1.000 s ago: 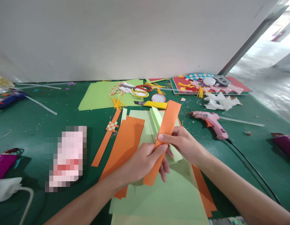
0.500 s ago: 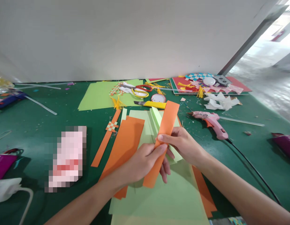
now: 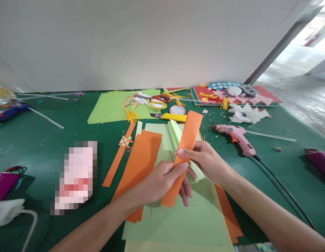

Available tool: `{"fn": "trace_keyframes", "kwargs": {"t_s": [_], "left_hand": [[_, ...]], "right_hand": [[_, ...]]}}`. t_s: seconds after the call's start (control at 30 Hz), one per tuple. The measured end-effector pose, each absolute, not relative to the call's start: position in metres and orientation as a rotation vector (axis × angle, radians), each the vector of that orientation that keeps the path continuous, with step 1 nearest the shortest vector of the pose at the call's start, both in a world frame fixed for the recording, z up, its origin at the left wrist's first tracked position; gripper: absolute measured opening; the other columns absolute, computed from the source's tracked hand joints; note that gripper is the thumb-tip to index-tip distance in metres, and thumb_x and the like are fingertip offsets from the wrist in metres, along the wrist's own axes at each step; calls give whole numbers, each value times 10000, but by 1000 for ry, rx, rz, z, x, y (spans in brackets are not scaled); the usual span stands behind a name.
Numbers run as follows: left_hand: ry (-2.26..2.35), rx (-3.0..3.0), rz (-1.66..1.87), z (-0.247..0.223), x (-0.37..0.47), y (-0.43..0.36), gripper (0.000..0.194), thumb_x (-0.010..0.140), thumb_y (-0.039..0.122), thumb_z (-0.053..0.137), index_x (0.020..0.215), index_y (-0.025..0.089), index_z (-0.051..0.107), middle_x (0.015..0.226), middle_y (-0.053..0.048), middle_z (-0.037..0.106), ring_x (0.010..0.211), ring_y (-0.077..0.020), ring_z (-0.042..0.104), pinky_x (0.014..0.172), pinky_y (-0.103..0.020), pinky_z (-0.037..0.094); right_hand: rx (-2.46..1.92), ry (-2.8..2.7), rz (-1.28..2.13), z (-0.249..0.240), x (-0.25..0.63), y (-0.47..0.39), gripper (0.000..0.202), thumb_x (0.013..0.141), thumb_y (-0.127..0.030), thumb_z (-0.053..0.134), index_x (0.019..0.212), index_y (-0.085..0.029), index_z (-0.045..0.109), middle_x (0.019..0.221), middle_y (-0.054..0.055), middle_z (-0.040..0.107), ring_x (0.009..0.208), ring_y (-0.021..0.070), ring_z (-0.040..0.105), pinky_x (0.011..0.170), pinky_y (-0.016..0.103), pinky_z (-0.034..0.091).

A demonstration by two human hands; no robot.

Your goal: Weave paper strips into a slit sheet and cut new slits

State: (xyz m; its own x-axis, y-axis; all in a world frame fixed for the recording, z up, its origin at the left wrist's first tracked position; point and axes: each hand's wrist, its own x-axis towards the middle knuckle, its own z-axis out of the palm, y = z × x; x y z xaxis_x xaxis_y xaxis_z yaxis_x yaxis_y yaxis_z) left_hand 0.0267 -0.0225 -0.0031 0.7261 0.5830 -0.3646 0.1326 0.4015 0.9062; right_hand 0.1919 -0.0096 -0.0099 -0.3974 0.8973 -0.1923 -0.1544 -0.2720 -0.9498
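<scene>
Both hands pinch our orange paper strip above the green table.

Our left hand (image 3: 158,182) grips the orange strip (image 3: 184,150) near its middle, thumb on top and fingers curled beneath, while our right hand (image 3: 204,161) pinches the same strip just above, thumb across its face. We hold it tilted, its far end raised, over pale green sheets (image 3: 183,220) and a wider orange sheet (image 3: 141,162) lying on the green table (image 3: 47,140). A pink glue gun (image 3: 237,136) lies to our right, scissors (image 3: 157,100) farther back.
</scene>
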Motion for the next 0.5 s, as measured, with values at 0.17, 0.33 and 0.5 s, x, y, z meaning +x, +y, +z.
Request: {"fn": "trace_keyframes", "kwargs": {"t_s": [0.17,0.33,0.5], "left_hand": [[728,1138,345,-5,26,-22,425,964,453,316,934,118,578,703,-64,665,571,-156,650,626,-281,476],[759,1163,298,-4,26,-22,409,961,439,347,907,115,590,707,-61,672,587,-156,664,636,-271,463],[760,1143,277,-2,25,-23,417,956,452,355,924,115,599,729,-66,675,616,-155,673,591,-236,450]], "right_hand": [[-1089,-1307,1742,-11,192,-10,288,792,-373,661,651,-123,639,518,-10,548,384,64,431,372,214,313],[-1032,-1252,1756,-9,194,-9,290,796,-370,649,642,-125,632,550,9,574,396,89,465,364,233,332],[-1088,-1147,1697,-5,195,-7,240,757,-325,687,624,-136,621,547,10,592,430,96,491,400,238,355]]}}
